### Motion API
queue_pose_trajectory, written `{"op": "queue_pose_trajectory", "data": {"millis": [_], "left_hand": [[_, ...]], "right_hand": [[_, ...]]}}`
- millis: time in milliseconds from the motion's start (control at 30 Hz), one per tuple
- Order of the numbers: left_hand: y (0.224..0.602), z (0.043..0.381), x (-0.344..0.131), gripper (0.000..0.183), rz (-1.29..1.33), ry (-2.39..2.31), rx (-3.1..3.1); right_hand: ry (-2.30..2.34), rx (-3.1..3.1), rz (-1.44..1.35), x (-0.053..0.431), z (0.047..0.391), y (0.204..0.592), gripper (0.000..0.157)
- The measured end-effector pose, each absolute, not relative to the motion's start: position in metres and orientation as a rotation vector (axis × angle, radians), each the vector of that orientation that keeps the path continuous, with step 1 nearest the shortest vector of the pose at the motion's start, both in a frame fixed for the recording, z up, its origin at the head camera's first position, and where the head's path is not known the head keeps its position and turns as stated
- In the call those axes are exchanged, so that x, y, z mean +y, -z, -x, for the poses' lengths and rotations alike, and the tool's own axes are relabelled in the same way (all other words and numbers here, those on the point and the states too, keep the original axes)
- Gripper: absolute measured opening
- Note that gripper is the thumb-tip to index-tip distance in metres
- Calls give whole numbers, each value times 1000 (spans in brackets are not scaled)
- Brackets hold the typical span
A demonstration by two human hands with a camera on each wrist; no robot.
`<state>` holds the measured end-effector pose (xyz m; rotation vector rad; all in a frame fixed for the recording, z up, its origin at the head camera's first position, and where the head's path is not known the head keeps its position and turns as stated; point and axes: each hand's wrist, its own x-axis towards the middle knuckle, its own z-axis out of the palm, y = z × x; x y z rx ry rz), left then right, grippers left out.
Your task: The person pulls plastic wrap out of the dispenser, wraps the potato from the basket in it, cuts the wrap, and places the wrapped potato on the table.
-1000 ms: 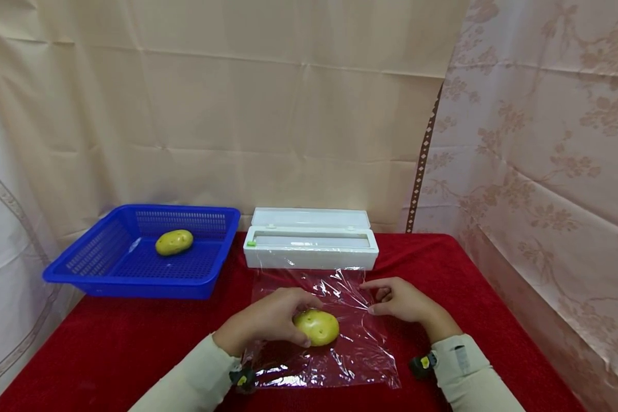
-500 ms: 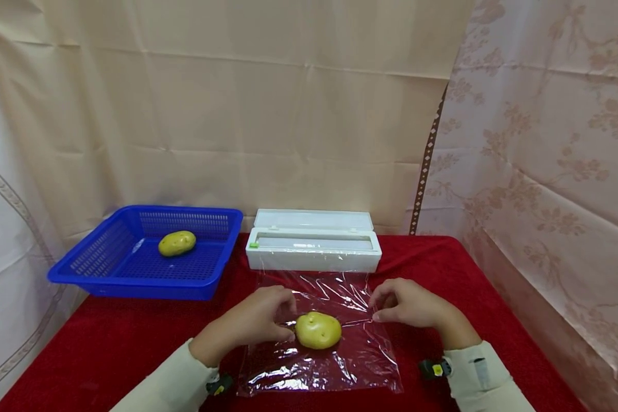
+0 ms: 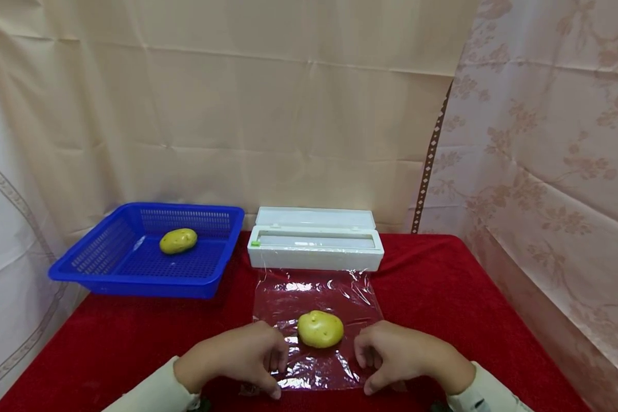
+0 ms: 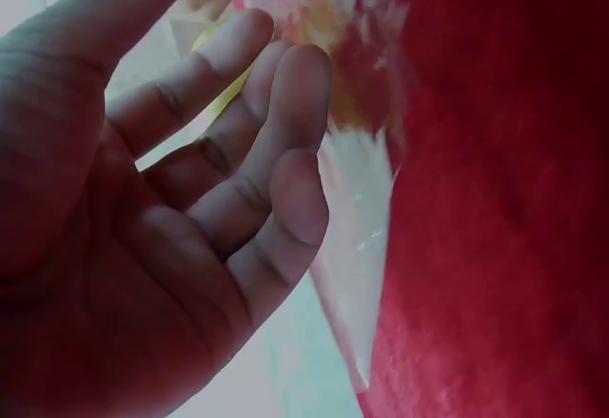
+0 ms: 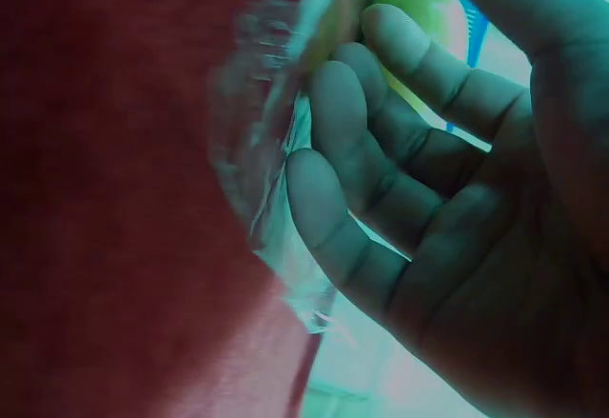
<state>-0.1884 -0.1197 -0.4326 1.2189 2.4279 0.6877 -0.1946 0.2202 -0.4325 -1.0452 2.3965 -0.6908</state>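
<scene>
In the head view a yellow potato point(image 3: 320, 329) rests on a sheet of clear cling film point(image 3: 316, 366) spread over the red cloth. My left hand point(image 3: 242, 353) is at the near left part of the film, its fingers loosely bent and the thumb apart. On the other side, my right hand point(image 3: 404, 352) is in a similar pose by the near right part. Both wrist views show half-curled fingers with nothing in the left palm point(image 4: 143, 237) or the right palm point(image 5: 495, 266). Crumpled film edge point(image 5: 252, 132) lies just past the right fingertips.
Behind the potato stands a white cling film box point(image 3: 316, 260) with its lid raised; the sheet runs out from its front. A blue plastic basket point(image 3: 144, 280) at the left holds another potato point(image 3: 178, 241). Curtains hang behind and at the sides.
My left hand has let go of the potato and moved left and nearer to me. The right hand has come from the film's right side toward its near edge. The potato stays on the film.
</scene>
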Motion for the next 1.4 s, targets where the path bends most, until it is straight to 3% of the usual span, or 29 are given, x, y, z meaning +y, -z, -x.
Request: {"op": "queue_pose_trajectory", "data": {"millis": [267,533,667,1100,1400], "left_hand": [[435,181,-116,31,-1226,-526,2452],[434,179,-119,26,-1158,-578,2405],[434,181,-121,22,-1250,-560,2398],[418,181,-130,18,-1248,-604,2432],[404,183,-135,18,-1256,-680,2473]], "right_hand": [[531,2508,1068,219,183,435,36],[548,2481,1171,224,180,439,26],[582,2453,1144,225,178,437,23],[676,2492,1400,234,174,432,22],[818,2405,1270,237,179,420,19]]}}
